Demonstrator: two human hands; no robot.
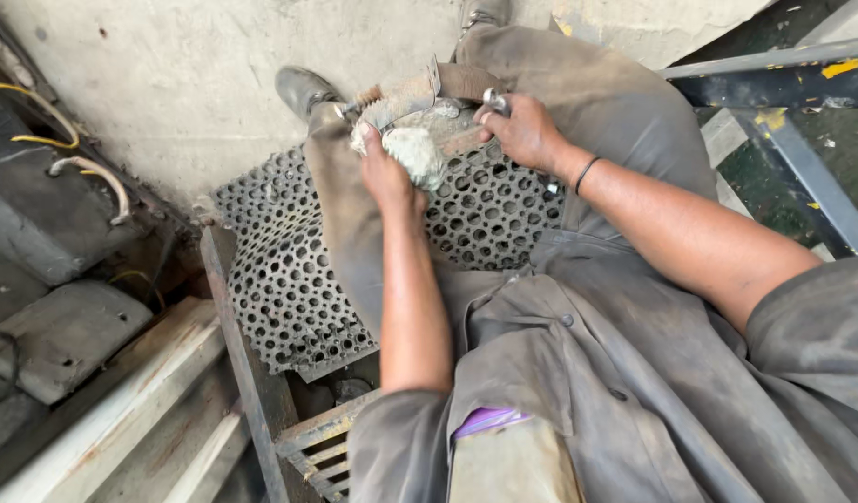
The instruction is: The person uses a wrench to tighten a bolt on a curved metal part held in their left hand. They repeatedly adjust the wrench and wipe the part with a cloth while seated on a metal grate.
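Observation:
A grey metal part with a threaded end lies across my knees. My left hand presses a dirty grey rag against it. My right hand grips the part's right end, where a shiny round metal piece shows between the fingers. A black band circles my right wrist. Both arms reach forward over my grey work trousers.
A perforated metal sheet lies under my legs on a rusty metal frame. Grey boxes with yellow cables stand at the left. A concrete floor is ahead, steel bars at the right, my black shoe beyond.

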